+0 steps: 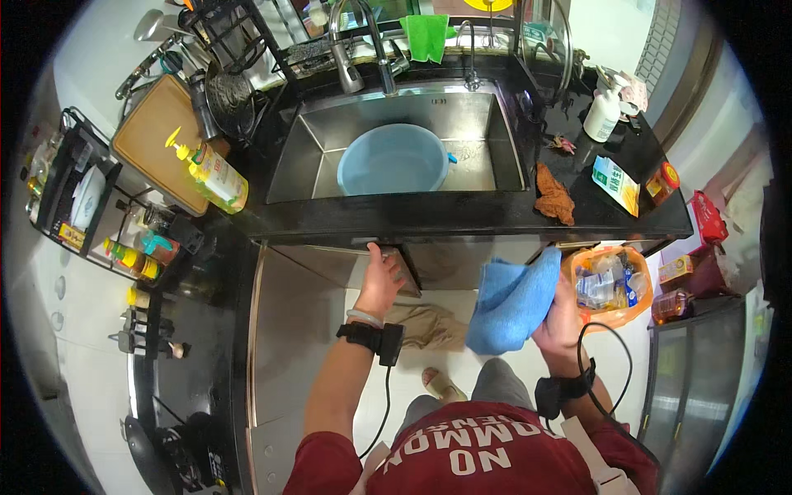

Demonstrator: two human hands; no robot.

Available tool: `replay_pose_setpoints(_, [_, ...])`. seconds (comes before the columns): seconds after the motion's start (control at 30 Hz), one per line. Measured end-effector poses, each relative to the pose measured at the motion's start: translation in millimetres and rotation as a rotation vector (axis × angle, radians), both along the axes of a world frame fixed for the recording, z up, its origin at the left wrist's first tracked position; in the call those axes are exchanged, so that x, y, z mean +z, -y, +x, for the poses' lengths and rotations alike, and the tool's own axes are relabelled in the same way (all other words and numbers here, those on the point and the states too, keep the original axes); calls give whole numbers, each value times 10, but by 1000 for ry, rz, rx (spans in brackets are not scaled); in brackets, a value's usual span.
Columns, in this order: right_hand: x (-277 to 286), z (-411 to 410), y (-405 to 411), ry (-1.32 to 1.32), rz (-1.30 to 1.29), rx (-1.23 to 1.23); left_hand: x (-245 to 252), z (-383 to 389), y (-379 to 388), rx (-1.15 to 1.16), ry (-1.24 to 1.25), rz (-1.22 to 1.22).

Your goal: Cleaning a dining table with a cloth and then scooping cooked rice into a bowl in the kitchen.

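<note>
My right hand [557, 322] grips a folded blue cloth [513, 303], held in front of the lower cabinets and above the floor. My left hand [378, 283] is below the counter's front edge, thumb up and fingers apart. It is right beside a cabinet door [405, 272] that stands ajar; whether the fingers touch it I cannot tell. Above them, a light blue plastic basin [393, 161] rests in the stainless steel sink [479, 114]. A brown cloth [554, 197] lies on the black countertop [396, 213], right of the sink.
An orange-lined trash bin [643, 303] holding wrappers is close to my right hand. A yellow pump bottle [216, 176] and cutting board [151, 139] are left of the sink. The faucet [383, 68] rises behind it. A beige cloth [427, 325] lies on the floor.
</note>
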State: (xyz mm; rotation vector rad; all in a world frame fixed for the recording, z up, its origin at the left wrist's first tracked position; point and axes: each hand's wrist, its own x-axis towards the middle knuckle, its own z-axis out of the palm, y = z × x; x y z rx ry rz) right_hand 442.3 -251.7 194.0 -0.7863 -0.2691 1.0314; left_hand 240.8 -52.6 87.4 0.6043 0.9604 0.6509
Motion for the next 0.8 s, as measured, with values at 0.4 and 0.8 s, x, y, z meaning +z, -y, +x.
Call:
replay_pose_setpoints(0.4, [814,93,-1703,395,56,46,193,-519,-521,-473,-61,108])
replay_pose_setpoints(0.8, [534,303,-3921,1328,-45,356,1224,677,-2138,-428,-211,881])
